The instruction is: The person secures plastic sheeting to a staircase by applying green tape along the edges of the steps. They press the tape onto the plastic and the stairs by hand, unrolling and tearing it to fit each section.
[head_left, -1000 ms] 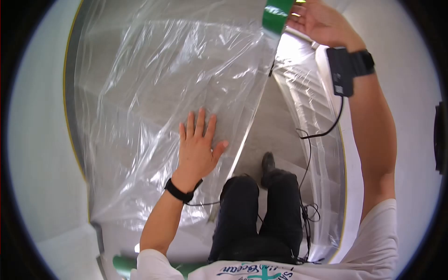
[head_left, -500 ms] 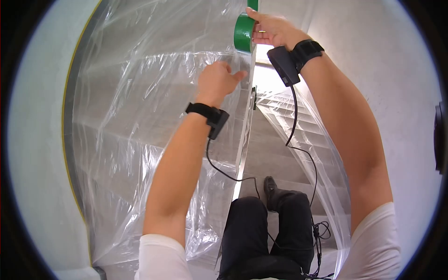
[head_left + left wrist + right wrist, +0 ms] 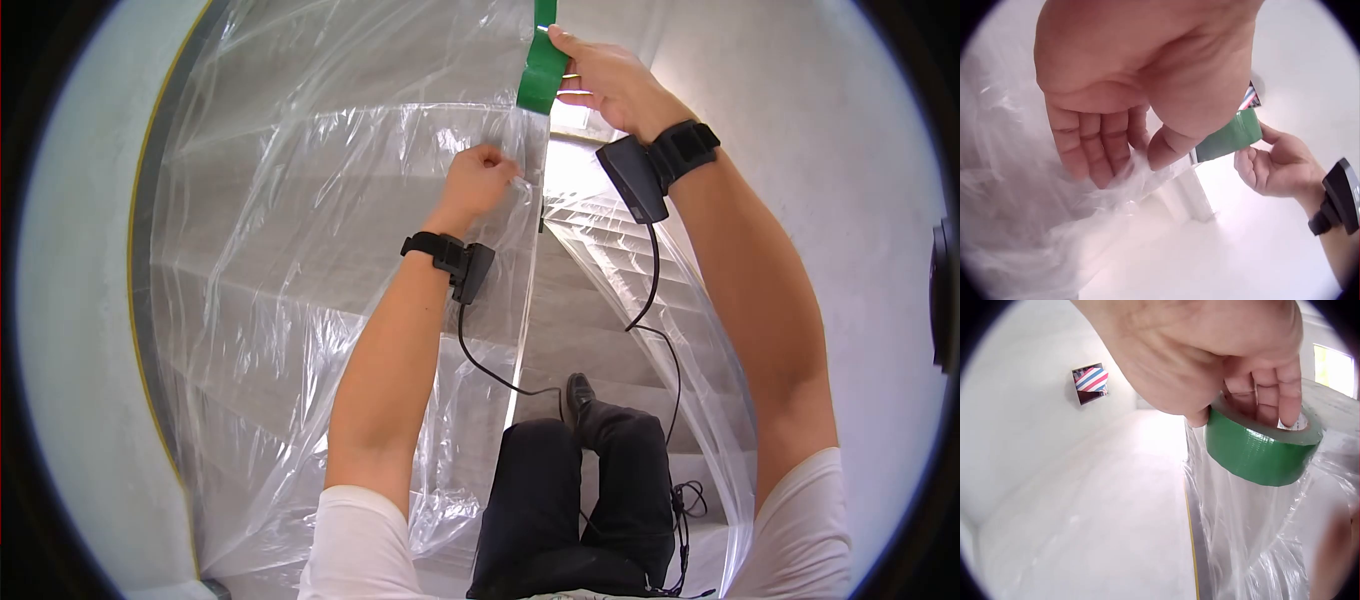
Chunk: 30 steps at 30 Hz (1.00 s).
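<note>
A clear plastic sheet spreads across the left and middle of the head view. My left hand pinches a gathered fold near its right edge; in the left wrist view, thumb and fingertips meet on the crinkled film. Higher up, my right hand holds a roll of green tape. The right wrist view shows several fingers inside the roll's core and the thumb against its outside. A green strip runs upward from the roll along the sheet's edge.
Stair-like steps lie below, with more plastic film over their right side. Pale walls rise on both sides. Black cables hang from the wrist cameras. A small box with a striped piece is on the wall.
My left hand, spread flat on the sheet a second ago, has moved up and now pinches its edge. My right hand and the tape roll have shifted left and lower in the head view.
</note>
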Tool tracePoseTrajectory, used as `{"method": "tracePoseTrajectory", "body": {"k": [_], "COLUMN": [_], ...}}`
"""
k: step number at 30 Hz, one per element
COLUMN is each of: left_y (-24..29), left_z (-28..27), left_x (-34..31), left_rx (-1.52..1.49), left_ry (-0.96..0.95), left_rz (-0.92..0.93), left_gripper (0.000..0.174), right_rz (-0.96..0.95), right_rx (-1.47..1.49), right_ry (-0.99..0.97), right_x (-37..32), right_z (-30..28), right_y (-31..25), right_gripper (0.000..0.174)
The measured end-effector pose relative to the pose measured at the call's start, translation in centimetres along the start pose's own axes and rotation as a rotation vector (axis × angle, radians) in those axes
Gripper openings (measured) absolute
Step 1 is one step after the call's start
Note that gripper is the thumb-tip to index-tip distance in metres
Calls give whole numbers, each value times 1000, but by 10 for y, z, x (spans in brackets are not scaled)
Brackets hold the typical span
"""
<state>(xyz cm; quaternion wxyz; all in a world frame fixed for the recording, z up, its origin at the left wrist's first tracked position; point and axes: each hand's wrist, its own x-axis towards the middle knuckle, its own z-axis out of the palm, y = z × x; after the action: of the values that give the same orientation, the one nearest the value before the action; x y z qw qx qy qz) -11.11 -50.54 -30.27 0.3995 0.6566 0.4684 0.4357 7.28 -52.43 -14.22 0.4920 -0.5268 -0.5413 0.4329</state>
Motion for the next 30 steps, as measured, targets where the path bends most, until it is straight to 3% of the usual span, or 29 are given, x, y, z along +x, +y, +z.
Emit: {"method": "tracePoseTrajectory", "body": {"k": [5,8,13,17,19,22,29,30], "left_y": [0,-2,-5,1,1,-9,-9,-1], "left_z": [0,0,-10,-14,-10,-4,-13,-19], "left_x": [-10,-16,-24,-36,-39,-38,-18,-12], "left_rx": [-279,-236,93,116,-78,-122,36,27], "left_ry": [-92,-165,-233,-270,-286,-265,-283,-190], "left_rz": [-129,-97,-96,4,-8,22,102,2], "left_gripper": [16,16,21,24,26,25,30,31], "right_rz": [-29,-34,-34,-83,-77,-56,-38,-35], "right_rx": [-41,-50,-8,119,169,173,136,126], "right_ry": [-3,-1,-9,-77,-121,-78,-51,-42], "right_x": [-27,-29,-33,-44,-43,-50,-73,-74], "right_z": [1,2,-2,-1,-1,2,19,19], "right_y": [1,6,14,21,29,41,43,44], "right_gripper": [49,50,48,44,42,40,44,45]}}
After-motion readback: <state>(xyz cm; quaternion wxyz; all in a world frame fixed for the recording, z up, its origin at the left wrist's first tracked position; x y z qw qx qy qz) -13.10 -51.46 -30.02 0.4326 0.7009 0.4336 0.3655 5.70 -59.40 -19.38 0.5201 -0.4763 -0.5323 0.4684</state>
